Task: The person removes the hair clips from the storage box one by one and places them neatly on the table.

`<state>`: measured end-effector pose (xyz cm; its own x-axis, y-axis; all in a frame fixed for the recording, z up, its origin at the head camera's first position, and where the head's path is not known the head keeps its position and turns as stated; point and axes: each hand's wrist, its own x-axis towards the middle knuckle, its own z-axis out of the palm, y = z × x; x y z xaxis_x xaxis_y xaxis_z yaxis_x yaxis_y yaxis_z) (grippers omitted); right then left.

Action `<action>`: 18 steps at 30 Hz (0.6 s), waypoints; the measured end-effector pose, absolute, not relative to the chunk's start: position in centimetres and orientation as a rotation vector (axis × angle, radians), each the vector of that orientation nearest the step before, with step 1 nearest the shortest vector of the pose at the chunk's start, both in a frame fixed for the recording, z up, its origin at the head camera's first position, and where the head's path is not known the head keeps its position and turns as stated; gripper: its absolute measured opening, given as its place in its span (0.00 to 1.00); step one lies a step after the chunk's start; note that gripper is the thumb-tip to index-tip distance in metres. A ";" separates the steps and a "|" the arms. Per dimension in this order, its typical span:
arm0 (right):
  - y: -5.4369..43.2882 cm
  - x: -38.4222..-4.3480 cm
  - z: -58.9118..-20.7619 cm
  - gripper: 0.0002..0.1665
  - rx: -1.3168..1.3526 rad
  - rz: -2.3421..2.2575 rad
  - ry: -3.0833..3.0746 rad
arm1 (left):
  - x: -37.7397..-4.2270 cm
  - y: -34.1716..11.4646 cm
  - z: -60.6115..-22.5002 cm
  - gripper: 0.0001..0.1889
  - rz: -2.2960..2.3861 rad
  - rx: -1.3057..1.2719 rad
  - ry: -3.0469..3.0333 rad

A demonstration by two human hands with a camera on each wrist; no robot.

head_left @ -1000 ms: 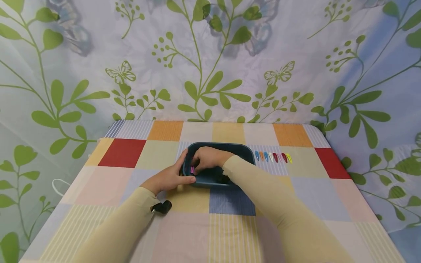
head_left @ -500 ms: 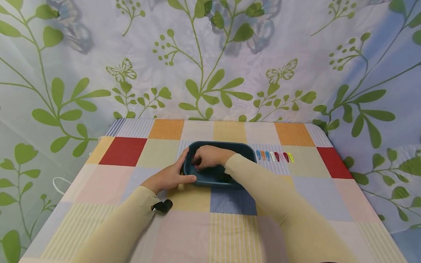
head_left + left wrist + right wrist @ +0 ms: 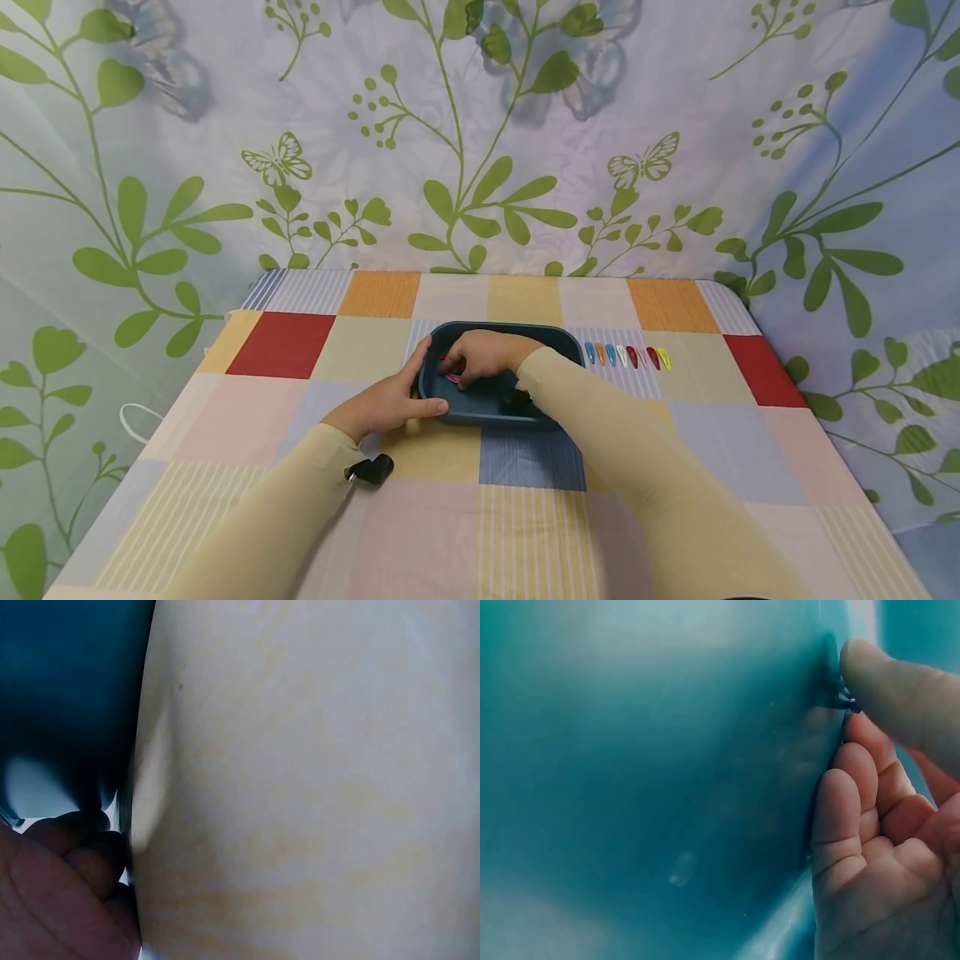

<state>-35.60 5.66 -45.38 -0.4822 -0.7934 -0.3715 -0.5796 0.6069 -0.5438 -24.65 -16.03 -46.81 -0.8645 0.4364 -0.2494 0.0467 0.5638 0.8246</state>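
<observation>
A dark blue tray (image 3: pixel 480 419) with raised walls stands on the table. My left hand (image 3: pixel 390 406) grips its near left corner, thumb along the front wall; in the left wrist view, curled fingers (image 3: pixel 96 864) press against its outside. My right hand (image 3: pixel 487 357) reaches down into the tray's left end. In the right wrist view its thumb and index finger close around a small hair clip (image 3: pixel 850 701), mostly hidden. From above, a pink hair clip (image 3: pixel 452 377) shows under the fingertips, and a bit of red (image 3: pixel 442 358) shows beside them.
Right of the tray, several snap hair clips (image 3: pixel 621 356) lie in a row: blue, orange, white, red, pink and yellow. A patchwork cloth (image 3: pixel 532 533) covers the table, and a leaf-print curtain hangs behind. A white cable (image 3: pixel 138 423) loops at the left edge.
My right hand's fingers have shifted slightly inside the tray. The pink clip, upright at first, now lies flatter under the fingertips, and red has come into view. The left hand holds its place.
</observation>
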 end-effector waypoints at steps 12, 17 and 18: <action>5.7 -35.5 -45.0 0.27 -1.111 -0.433 2.233 | -24.7 -15.9 -46.9 0.61 1.231 0.359 2.366; 5.9 -35.7 -45.2 0.26 -1.133 -0.441 2.221 | -24.7 -15.9 -46.8 0.61 1.233 0.356 2.367; 5.9 -35.8 -45.3 0.25 -1.141 -0.441 2.220 | -24.7 -15.9 -46.9 0.61 1.232 0.357 2.369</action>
